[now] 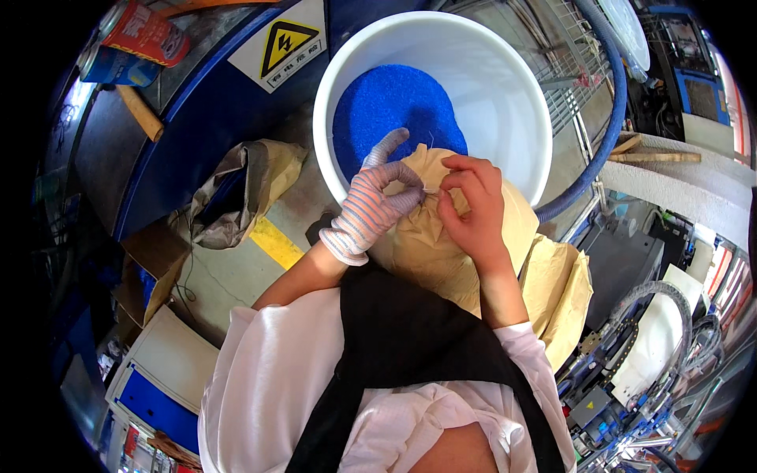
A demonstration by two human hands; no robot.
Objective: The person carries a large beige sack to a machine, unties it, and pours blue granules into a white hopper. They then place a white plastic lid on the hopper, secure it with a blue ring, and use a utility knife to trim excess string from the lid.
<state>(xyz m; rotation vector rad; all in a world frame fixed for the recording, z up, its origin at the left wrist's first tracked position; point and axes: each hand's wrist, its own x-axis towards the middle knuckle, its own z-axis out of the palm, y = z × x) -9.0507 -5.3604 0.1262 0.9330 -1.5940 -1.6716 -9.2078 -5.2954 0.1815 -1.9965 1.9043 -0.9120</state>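
A tan sack (430,244) leans against my front with its gathered top at the rim of a large white tub (512,118). White string (430,189) shows at the puckered neck of the sack. My left hand (377,203), in a striped knit glove, pinches at this string with one finger raised. Bare and curled in from the other side, my right hand (477,206) has its fingertips closed at the string too. Fine blue granules (390,106) cover part of the tub's bottom, beyond my hands.
An opened sack (240,197) slumps on the floor to the left, near a cardboard box (154,264). Folded tan sacking (556,292) lies at my right. A blue hose (603,150) curves past the tub; cans (146,35) stand on the dark blue machine. Machinery (639,347) fills the right.
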